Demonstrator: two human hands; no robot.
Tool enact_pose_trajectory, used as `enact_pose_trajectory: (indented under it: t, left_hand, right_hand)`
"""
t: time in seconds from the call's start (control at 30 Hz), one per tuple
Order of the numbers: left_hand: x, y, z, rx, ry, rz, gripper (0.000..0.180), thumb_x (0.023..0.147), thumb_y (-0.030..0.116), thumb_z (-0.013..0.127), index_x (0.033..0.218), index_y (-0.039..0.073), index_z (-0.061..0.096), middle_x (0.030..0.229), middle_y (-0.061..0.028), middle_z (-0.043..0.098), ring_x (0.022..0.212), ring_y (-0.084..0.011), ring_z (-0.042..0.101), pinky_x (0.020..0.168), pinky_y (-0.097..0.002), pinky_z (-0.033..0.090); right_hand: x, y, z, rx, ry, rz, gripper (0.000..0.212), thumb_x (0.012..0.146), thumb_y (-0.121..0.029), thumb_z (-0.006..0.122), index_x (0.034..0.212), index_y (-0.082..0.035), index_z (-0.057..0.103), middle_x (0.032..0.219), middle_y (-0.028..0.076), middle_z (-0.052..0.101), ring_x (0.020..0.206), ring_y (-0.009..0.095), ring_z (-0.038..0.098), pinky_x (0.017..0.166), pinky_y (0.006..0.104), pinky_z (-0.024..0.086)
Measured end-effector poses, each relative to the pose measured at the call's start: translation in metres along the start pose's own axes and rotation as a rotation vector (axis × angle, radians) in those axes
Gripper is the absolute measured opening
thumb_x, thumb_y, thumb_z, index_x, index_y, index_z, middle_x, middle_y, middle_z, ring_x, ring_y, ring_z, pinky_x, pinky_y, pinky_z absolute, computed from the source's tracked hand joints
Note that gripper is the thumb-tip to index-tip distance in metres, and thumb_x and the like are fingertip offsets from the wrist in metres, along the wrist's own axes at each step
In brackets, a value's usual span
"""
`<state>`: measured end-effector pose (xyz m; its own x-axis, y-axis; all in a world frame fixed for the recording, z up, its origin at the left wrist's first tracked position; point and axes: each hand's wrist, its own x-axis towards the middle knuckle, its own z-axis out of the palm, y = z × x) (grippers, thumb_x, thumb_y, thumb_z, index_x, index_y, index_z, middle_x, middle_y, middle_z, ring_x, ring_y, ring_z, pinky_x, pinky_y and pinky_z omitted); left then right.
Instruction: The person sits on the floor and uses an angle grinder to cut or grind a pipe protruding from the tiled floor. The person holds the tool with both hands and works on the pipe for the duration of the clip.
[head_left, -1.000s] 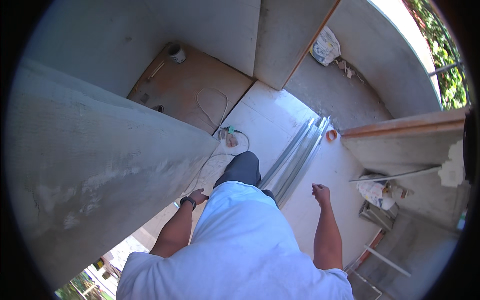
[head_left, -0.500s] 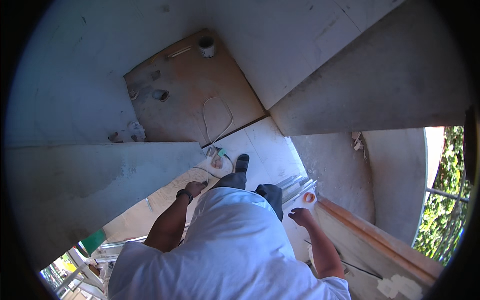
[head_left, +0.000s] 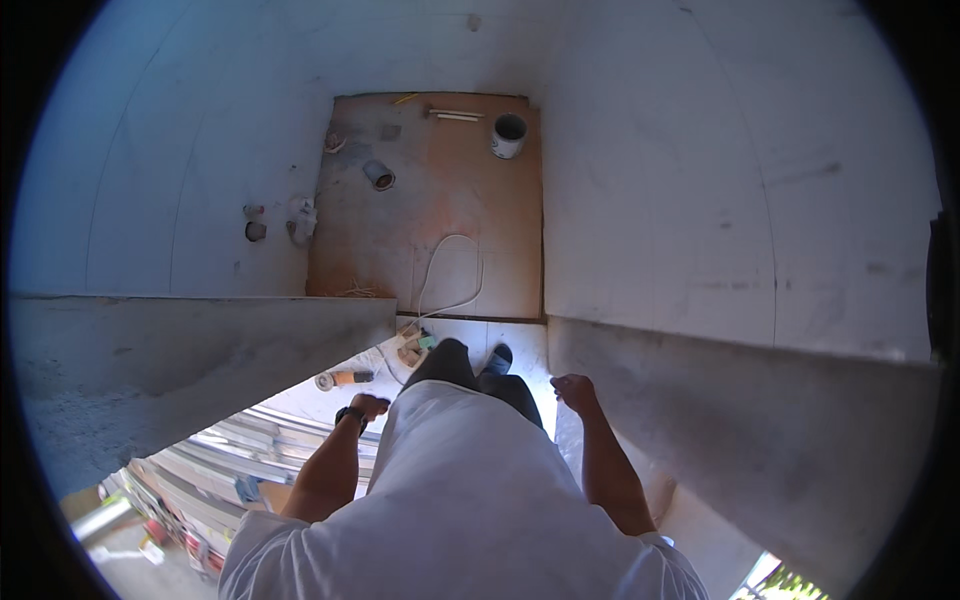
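The left hand (head_left: pixel 370 406) is held low beside the left thigh, its fingers loosely curled; nothing can be made out in it, though whether it is empty cannot be told. Just beyond the hand and slightly to its left, an orange-and-black tool (head_left: pixel 346 379), apparently an angle grinder, is laid on the pale floor. Its long axis is set nearly crosswise to the body, the round end turned left and the dark end turned right, toward the side where the legs (head_left: pixel 447 363) are seen. No contact between hand and tool is shown.

The right hand (head_left: pixel 573 391) is curled too, its contents likewise impossible to tell, and is held near the grey wall (head_left: pixel 700 420). From the tool it is separated by both legs, so the left hand is plainly the nearer. Ahead, between the two hands, a white cable (head_left: pixel 482 272) is looped over the brown floor, near a small green item (head_left: pixel 428 342). Nearer the body on the left, long metal profiles (head_left: pixel 262 437) are spread
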<state>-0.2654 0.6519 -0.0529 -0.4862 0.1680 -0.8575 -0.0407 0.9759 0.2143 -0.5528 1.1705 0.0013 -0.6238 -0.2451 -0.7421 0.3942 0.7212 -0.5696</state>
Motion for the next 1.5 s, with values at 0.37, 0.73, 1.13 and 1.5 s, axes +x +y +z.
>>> enact_pose_trajectory:
  t: [0.37,0.73,1.13,1.5]
  left_hand:
    - [0.01,0.09,0.009,-1.299,0.006,-0.557,0.042,0.095,0.045,0.059,0.114,0.012,0.076,0.099,-0.0136,0.078,0.087,-0.0234,0.075,0.078,-0.0373,0.06]
    - [0.127,-0.061,-0.196,-1.052,0.544,-0.485,0.032,0.101,0.025,0.048,0.12,0.018,0.073,0.12,-0.0084,0.074,0.114,-0.0282,0.068,0.098,-0.0421,0.053]
    - [0.147,-0.15,-0.383,-1.773,0.684,-0.785,0.052,0.088,0.046,0.078,0.112,0.0,0.076,0.109,-0.0169,0.077,0.101,-0.0269,0.074,0.091,-0.0383,0.055]
    - [0.216,-0.185,-0.574,-1.276,0.146,-0.8,0.043,0.086,0.05,0.064,0.102,0.013,0.081,0.106,-0.0129,0.077,0.102,-0.0329,0.073,0.094,-0.0453,0.056]
  right_hand:
    - [0.197,-0.177,-0.076,-0.166,-0.115,0.318,0.039,0.098,-0.035,0.068,0.116,-0.001,0.07,0.098,0.014,0.075,0.079,0.024,0.074,0.067,0.0403,0.061]
    - [0.418,-0.353,-0.092,-1.285,-0.215,-0.61,0.038,0.094,-0.035,0.07,0.108,0.001,0.073,0.086,0.01,0.071,0.073,0.021,0.07,0.062,0.0347,0.055]
    - [0.576,-0.619,-0.005,-0.71,-0.281,-0.267,0.041,0.087,-0.036,0.076,0.108,-0.001,0.077,0.104,0.019,0.076,0.095,0.03,0.072,0.085,0.04,0.055]
    - [0.707,-0.783,0.028,-1.282,-0.768,-0.51,0.041,0.084,-0.037,0.078,0.11,-0.006,0.078,0.11,0.018,0.075,0.106,0.037,0.07,0.098,0.0456,0.054]
